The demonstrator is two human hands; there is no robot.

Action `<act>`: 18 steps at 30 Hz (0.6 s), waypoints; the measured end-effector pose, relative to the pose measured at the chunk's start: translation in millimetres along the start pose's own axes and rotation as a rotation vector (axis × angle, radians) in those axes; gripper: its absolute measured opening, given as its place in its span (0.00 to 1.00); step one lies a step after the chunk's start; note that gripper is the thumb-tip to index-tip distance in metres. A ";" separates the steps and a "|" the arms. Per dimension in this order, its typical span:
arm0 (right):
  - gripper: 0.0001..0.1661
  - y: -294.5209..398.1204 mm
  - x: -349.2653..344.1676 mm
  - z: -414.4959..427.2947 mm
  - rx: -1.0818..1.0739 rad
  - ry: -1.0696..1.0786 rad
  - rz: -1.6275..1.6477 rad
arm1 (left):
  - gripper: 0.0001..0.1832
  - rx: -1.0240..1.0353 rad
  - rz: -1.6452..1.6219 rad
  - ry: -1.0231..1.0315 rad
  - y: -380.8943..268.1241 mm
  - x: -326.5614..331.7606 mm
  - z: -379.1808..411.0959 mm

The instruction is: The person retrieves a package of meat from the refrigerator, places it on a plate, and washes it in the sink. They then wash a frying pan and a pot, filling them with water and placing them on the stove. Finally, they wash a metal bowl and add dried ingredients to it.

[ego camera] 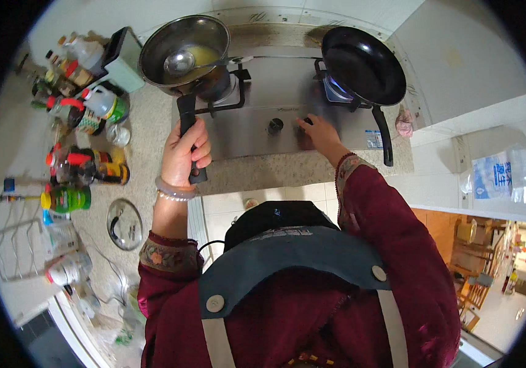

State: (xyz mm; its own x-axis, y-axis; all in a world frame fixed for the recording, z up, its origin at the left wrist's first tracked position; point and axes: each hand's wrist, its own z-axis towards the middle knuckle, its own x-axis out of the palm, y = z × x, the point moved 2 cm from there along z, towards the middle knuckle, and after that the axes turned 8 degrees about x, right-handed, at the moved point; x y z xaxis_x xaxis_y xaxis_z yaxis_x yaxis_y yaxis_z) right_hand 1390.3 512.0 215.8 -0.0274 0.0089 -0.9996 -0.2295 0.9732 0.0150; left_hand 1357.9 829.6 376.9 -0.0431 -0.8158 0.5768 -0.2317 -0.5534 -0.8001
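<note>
My left hand [185,146] grips the black handle [186,110] of a deep metal pan [184,27] at the left burner. The pan tilts, and yellowish liquid [205,55] lies in it with the bowl of a metal ladle [181,62]. The ladle's handle rests across the rim, pointing right. On the right burner a blue flame [339,88] burns beneath a black frying pan [359,64], whose handle [382,135] points towards me. My right hand [320,133] has its fingers on the right stove knob, mostly hidden under them. Beside it is the left knob [275,125].
Several sauce and oil bottles [67,200] crowd the counter at left. A glass lid [125,224] lies nearer me. A pink crumpled cloth or paper [404,123] sits right of the frying pan. At right hangs a plastic tissue package [493,177] bearing writing.
</note>
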 end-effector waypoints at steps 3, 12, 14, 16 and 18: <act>0.37 0.4 -4.8 1.7 -0.021 0.047 -0.009 | 0.05 0.020 0.008 -0.046 -3.9 9.3 -52.2; 0.46 67.5 -13.3 -67.7 -0.289 -0.270 0.420 | 0.07 0.118 -0.169 -0.425 69.1 76.4 -257.9; 0.43 95.0 -25.2 -93.9 -0.479 -0.183 0.579 | 0.10 0.192 -0.272 -0.541 88.4 97.7 -306.7; 0.41 130.7 -39.8 -154.4 -0.570 -0.049 0.696 | 0.09 0.217 -0.381 -0.577 107.9 113.8 -382.3; 0.39 165.1 -49.4 -217.0 -0.655 0.023 0.663 | 0.09 0.271 -0.444 -0.619 132.1 129.7 -458.3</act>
State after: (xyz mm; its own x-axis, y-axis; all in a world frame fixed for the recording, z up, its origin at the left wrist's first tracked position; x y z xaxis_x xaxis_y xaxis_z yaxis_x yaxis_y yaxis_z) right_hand 1142.6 622.3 273.0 -0.3665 0.5050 -0.7814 -0.6635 0.4469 0.6000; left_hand 876.4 727.7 421.7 0.5617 -0.4113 0.7179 0.1462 -0.8047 -0.5754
